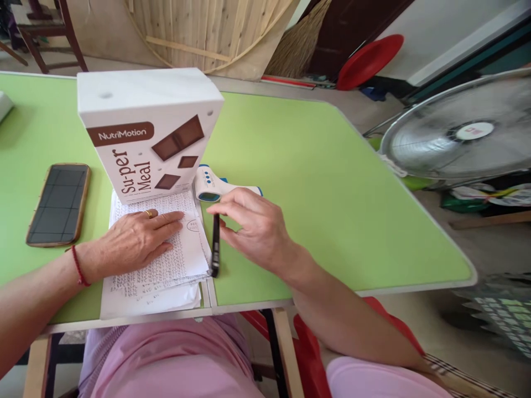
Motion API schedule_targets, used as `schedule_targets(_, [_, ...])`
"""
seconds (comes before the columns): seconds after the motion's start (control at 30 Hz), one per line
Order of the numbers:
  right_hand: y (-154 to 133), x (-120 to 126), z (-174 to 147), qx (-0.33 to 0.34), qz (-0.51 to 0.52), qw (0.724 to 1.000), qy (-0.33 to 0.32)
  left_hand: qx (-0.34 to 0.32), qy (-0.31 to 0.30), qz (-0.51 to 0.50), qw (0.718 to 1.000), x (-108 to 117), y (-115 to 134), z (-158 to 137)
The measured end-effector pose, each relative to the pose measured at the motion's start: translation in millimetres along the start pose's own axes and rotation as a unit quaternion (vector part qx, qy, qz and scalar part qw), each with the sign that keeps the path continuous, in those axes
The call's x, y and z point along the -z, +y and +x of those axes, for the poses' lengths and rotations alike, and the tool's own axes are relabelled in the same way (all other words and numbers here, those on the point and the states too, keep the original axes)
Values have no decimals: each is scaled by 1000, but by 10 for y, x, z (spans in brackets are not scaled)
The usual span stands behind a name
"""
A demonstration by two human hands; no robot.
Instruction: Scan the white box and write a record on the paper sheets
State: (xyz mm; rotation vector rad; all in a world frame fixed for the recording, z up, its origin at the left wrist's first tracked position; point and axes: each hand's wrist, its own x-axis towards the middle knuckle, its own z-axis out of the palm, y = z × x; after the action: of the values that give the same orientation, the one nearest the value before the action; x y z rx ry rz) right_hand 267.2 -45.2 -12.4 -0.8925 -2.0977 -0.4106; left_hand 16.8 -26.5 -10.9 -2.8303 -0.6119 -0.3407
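Note:
My left hand lies flat with outstretched fingers on a stack of handwritten papers. A ring is on one finger and a red cord circles the wrist. Between the thumb and fingers of my right hand is the top end of a black pen. It stands nearly upright in view beside the papers' right edge, with small pale markings near its lower end; whether it touches the table I cannot tell. A white NutriMotion box stands upright behind my left hand, at the papers' far end.
A white and blue infrared thermometer lies behind my right hand. Left of the papers is a phone in a brown case. All rest on a green folding table. A standing fan is beyond its right edge.

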Motion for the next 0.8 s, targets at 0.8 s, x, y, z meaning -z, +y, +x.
schedule_targets(0.8, [-2,-82,107,6,45,987,-152,578,-33,95,810,481,-46,-824])
